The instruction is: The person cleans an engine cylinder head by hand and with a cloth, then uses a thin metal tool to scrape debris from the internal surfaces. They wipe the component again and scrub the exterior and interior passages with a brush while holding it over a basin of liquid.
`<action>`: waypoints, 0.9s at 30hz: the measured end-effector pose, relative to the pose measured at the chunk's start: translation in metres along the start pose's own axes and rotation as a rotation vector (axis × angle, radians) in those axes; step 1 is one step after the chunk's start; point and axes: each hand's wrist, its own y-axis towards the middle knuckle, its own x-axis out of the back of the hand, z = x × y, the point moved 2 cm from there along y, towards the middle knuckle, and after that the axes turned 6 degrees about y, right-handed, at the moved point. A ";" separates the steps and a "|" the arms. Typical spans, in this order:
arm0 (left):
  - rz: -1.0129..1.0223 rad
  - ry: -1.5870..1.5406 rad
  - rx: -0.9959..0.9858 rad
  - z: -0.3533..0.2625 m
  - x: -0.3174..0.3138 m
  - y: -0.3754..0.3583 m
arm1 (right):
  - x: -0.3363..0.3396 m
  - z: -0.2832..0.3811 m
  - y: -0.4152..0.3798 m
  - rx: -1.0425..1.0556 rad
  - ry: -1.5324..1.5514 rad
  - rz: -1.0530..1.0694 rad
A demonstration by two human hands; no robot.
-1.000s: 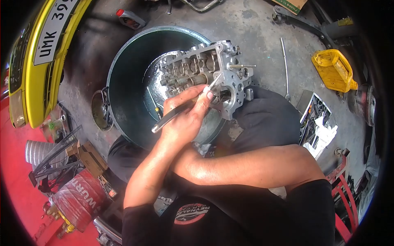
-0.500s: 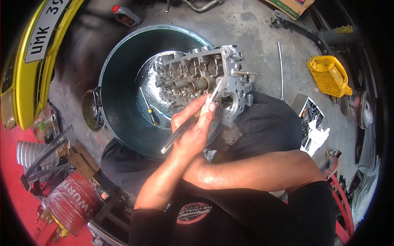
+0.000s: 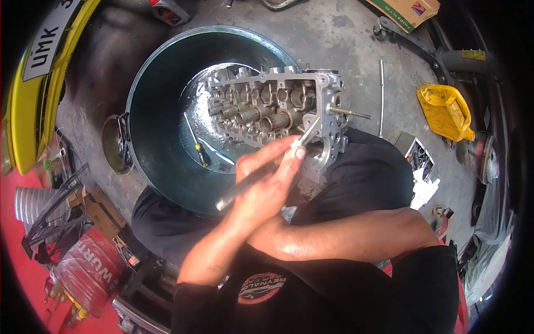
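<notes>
Though brownish (inside), silvery casting (image 3: 275, 118).

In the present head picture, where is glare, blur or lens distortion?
In the head view, glare whitens part of the bottom of the tub; the tool handle in the left hand looks blurred; corners go black, suggesting a fisheye lens.

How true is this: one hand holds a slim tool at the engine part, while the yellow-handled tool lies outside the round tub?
Not quite: the head view shows the yellow-handled tool inside the round tub, not outside. The rest stands: the left hand holds a slim tool at the engine part.
</notes>
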 end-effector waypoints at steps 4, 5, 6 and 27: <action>0.206 0.172 -0.003 -0.029 0.023 0.028 | -0.006 -0.001 0.003 0.004 -0.015 -0.019; 0.236 0.229 -0.104 -0.031 0.027 0.037 | -0.010 -0.001 0.005 0.002 -0.038 -0.042; 0.303 0.223 -0.036 -0.038 0.029 0.046 | -0.010 0.000 0.005 0.000 -0.062 -0.063; 0.342 0.184 -0.015 -0.032 0.032 0.049 | -0.011 -0.005 0.001 0.001 -0.046 -0.089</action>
